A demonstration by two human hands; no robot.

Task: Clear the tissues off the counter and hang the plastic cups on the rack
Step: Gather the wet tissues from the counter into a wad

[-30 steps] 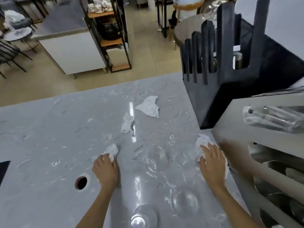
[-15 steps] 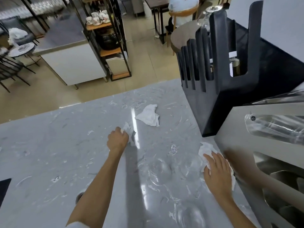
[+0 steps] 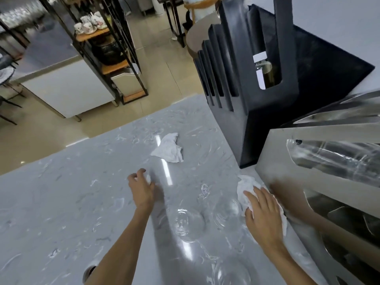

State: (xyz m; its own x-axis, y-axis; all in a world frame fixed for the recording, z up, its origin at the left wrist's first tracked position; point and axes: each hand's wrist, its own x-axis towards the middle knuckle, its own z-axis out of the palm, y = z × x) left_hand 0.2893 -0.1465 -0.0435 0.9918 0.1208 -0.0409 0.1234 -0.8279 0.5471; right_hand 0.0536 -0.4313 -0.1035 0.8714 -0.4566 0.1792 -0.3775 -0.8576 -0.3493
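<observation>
A crumpled white tissue [image 3: 168,149] lies loose on the grey marble counter [image 3: 61,202]. My left hand [image 3: 141,188] is curled just short of it, with a bit of white tissue showing between the fingers. My right hand [image 3: 265,214] lies over another tissue [image 3: 243,188] at the foot of the steel rack [image 3: 273,161], fingers bent onto it. Clear plastic cups stand between my arms: one [image 3: 189,225] in the middle, one [image 3: 226,210] beside my right hand, one [image 3: 228,272] at the bottom edge. Another clear cup [image 3: 333,157] lies on the rack.
A black slotted stand [image 3: 246,99] rises at the counter's far right corner, behind the rack. A round hole [image 3: 88,272] in the counter shows by my left forearm. Beyond the counter's far edge are a tiled floor, a black shelf unit [image 3: 115,64] and a white cabinet.
My left hand took up the near tissue, then the middle one, and has moved forward toward the far tissue. My right hand has stayed on its tissue. The view tilted up.
</observation>
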